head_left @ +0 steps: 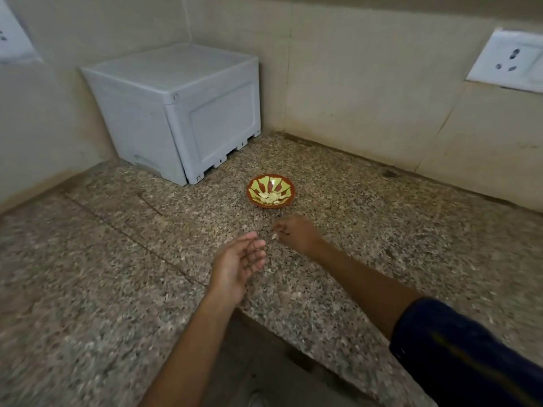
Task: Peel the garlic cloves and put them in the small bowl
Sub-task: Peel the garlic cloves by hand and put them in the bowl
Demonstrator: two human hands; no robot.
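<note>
Garlic clove (274, 236) pinched by right hand (296, 233); left hand (239, 264) relaxed, bowl (271, 191) beyond.

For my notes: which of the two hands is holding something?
The right hand, nearer the bowl, pinches a small pale piece; the left hand is open, holding nothing.

Back corner: your reach is blocked by the grey plastic box (179, 113), set against both walls.
Centre of worktop (88, 274): the small bowl (270, 190) stands alone, with open stone on all sides.
Bowl to box: a clear gap you can pass through.
Bowl to right wall: open worktop.
Front edge: your left hand (238, 265) and right hand (295, 232) lie between it and the bowl.
</note>
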